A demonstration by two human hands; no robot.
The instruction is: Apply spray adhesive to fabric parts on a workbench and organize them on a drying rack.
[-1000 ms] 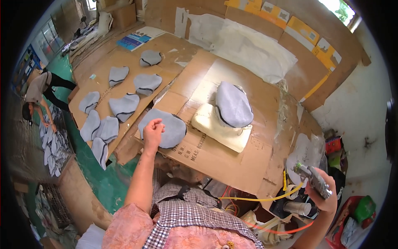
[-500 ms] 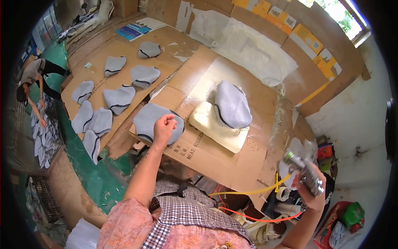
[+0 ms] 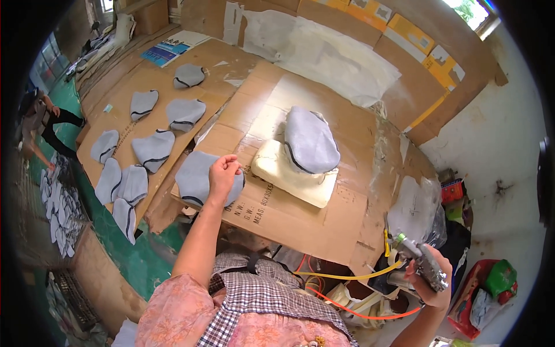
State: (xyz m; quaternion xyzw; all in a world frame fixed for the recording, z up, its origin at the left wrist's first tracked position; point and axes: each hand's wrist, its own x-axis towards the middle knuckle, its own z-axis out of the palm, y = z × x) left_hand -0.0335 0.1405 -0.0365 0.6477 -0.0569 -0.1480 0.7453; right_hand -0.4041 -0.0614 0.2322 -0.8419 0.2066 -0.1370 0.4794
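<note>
My right hand [image 3: 435, 283] is wrapped around a metal spray gun [image 3: 417, 258] at the right, beyond the table's near edge. A yellow hose [image 3: 347, 275] and an orange hose [image 3: 370, 315] run to that side. My left hand [image 3: 224, 176] is closed, fingertips together, over a grey fabric piece with dark edging [image 3: 193, 173] at the table's near left; whether the fingers hold anything is hidden. Right of it, a cream foam-like block [image 3: 300, 188] lies on the cardboard. Another grey piece with dark trim [image 3: 312, 139] rests on the block's far part.
Several similar grey pieces [image 3: 153, 149] lie on the cardboard-covered table [image 3: 214, 63] at the left. A co-worker [image 3: 46, 118] bends over a grey heap [image 3: 60, 208] at far left. Cardboard [image 3: 370, 43] stands behind. Right of the table are a red bag [image 3: 471, 301] and clutter.
The view has shifted, so the table sits further left and higher. My right hand has lowered the spray gun slightly. My left hand stays over the grey piece. The co-worker has moved.
</note>
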